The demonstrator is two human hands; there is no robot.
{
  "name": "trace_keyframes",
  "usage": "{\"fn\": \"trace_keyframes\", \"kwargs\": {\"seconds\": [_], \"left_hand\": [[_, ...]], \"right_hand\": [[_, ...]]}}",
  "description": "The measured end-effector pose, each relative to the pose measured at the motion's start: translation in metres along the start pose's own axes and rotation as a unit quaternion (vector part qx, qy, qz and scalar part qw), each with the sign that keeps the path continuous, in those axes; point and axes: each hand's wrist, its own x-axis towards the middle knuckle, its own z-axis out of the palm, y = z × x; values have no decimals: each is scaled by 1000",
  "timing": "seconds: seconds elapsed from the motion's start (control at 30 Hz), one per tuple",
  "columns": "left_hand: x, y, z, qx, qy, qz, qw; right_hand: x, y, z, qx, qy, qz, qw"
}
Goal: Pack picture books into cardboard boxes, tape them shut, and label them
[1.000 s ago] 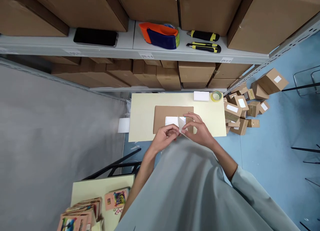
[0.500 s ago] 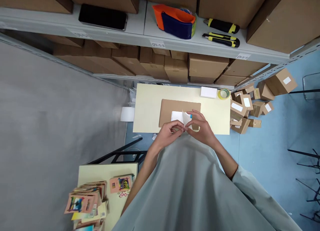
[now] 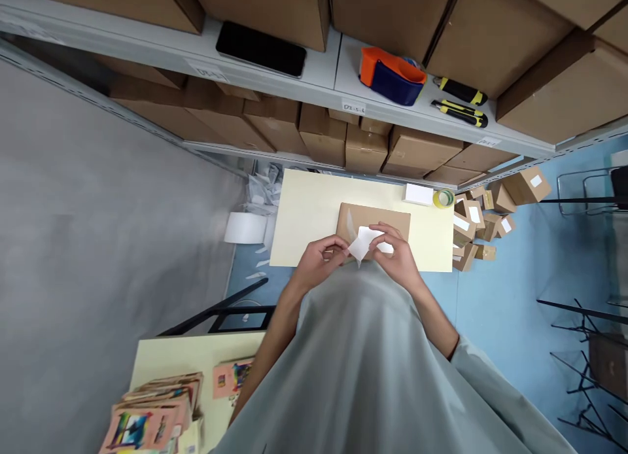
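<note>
Above a flat brown cardboard package [image 3: 375, 213], my two hands hold a white label [image 3: 360, 243] between them. My left hand [image 3: 321, 261] is closed in a pinch on the label's left corner. A thin translucent strip, seemingly its backing, sticks up and down beside those fingertips. Thumb and fingertips of my right hand [image 3: 395, 252] pinch the label's right part, and a white portion shows beneath that hand. The package lies on a pale yellow table [image 3: 304, 212]; its near edge is partly hidden by my hands and shirt.
A small white box [image 3: 418, 194] and a tape roll [image 3: 443, 199] stand at the table's far right. The overhead shelf bears a phone [image 3: 261, 48], an orange-blue tape dispenser [image 3: 392, 76] and cutters [image 3: 460, 112]. Booklets [image 3: 147, 418] are stacked lower left; cartons [image 3: 471, 225] pile up right.
The label has been turned and drawn apart from a translucent strip, which now shows at my left fingers. My hands are slightly wider apart. The whole view has shifted.
</note>
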Motion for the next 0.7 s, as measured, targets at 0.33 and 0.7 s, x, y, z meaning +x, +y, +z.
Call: {"fn": "trace_keyframes", "kwargs": {"seconds": [0.33,0.7], "left_hand": [[11,-41,-83,-56,93,-21,994],[43,-88,-203,-32,314,-120,941]], "right_hand": [[15,9,36,29,50,45,997],[23,-6,60,20,60,91,994]]}}
